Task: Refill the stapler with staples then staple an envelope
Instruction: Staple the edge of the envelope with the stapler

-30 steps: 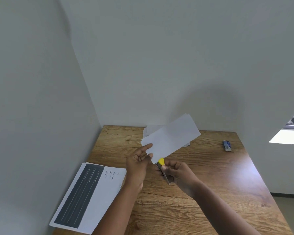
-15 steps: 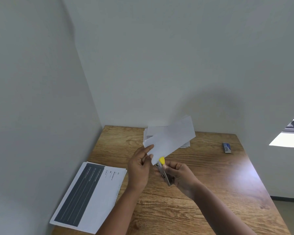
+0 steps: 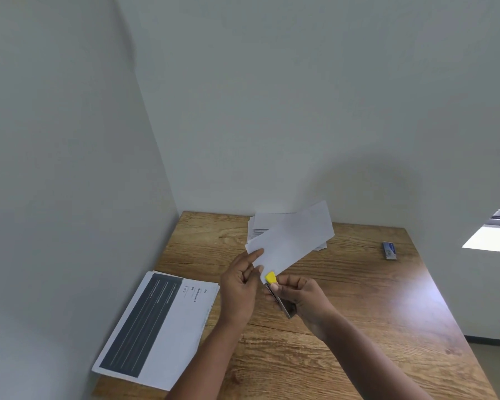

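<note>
Both hands busy: left hand [image 3: 238, 287] pinches the envelope [image 3: 290, 241] steady, right hand [image 3: 303, 298] clamps the stapler [image 3: 276, 293] onto its near corner.

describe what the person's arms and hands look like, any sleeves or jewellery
Both forearms are bare as far as the head view shows, with no sleeve edge in frame. The left hand and right hand wear no gloves, and no watch, bracelet or ring is visible. Fingernails look short and unpainted.

"Bedroom 3", "2A" on printed sheet [image 3: 168, 321]
</note>
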